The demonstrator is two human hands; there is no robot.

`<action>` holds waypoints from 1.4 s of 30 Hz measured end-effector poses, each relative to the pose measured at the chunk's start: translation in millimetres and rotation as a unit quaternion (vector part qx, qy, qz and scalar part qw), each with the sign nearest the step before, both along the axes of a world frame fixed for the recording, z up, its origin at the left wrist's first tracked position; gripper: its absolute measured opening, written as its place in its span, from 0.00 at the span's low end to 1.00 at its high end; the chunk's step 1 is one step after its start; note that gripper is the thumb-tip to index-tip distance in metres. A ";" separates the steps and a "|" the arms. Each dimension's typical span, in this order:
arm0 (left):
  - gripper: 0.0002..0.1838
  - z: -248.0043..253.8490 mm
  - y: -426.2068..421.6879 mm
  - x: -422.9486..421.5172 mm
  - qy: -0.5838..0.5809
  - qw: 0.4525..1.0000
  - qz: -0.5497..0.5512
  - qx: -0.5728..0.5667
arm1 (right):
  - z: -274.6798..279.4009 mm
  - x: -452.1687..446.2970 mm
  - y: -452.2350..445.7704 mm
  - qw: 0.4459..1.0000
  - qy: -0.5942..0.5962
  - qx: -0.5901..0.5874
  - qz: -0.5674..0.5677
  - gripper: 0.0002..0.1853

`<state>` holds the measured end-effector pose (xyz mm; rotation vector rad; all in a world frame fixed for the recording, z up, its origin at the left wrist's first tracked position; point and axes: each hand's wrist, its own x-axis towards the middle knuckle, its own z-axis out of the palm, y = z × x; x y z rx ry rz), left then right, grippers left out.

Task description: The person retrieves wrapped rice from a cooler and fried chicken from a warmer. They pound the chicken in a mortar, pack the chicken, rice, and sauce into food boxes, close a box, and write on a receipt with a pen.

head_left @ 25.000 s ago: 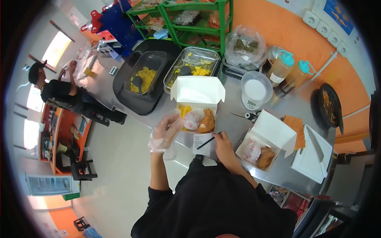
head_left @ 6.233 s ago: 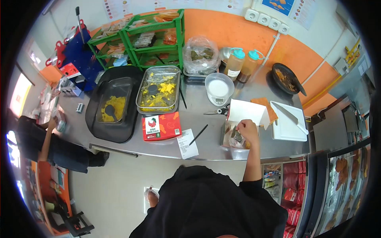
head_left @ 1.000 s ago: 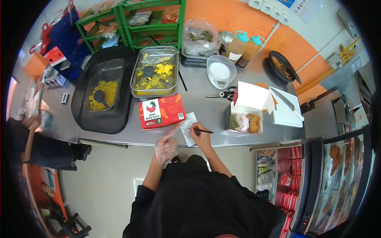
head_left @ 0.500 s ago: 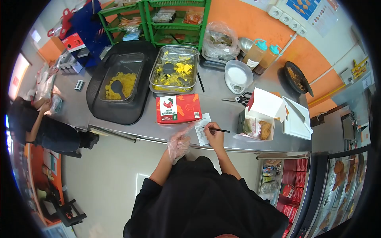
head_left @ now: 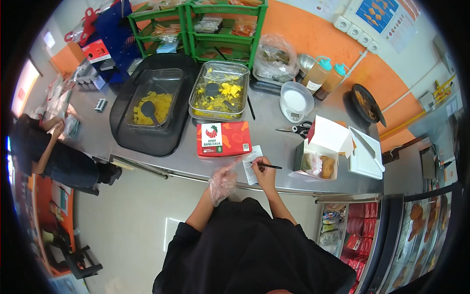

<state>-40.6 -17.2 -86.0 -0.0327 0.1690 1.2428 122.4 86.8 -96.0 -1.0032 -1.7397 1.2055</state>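
Observation:
My right hand (head_left: pixel 265 171) is closed round a black pen (head_left: pixel 273 166) over a white printed receipt (head_left: pixel 251 171) at the counter's front edge. My left hand (head_left: pixel 223 181), in a clear plastic glove, is beside the receipt's left side; its index finger points out toward the paper and the other fingers look curled. Just behind them lies a closed red box (head_left: pixel 223 139) with a white label. To the right, an open box (head_left: pixel 318 159) holds a piece of fried chicken (head_left: pixel 327 167) and a wrapped item (head_left: pixel 311 163).
Behind are a tray of yellow food (head_left: pixel 219 91), a black container (head_left: pixel 151 105), green racks (head_left: pixel 223 36) and a scale (head_left: pixel 295 103). Scissors (head_left: pixel 297 129), a knife on a white board (head_left: pixel 365 152) and a mortar (head_left: pixel 365 104) stand right. Another person (head_left: pixel 58 152) is at the far left.
Since the oldest frame, the left box has been closed, and a green-wrapped item now shows in the right one. My right hand has left that box and holds the pen at the receipt.

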 end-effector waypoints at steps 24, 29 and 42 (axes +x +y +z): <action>0.25 3.0 -2.2 0.0 0.035 0.999 0.001 -0.032 | -7.1 6.0 3.5 0.983 0.152 -0.078 -0.062 0.05; 0.25 5.4 -1.4 0.1 0.033 0.999 -0.002 -0.038 | -10.5 3.4 3.1 0.992 0.100 -0.064 -0.042 0.04; 0.25 2.4 -1.2 -0.3 0.028 0.999 -0.002 -0.015 | -9.9 5.6 5.8 0.996 0.076 -0.043 0.010 0.05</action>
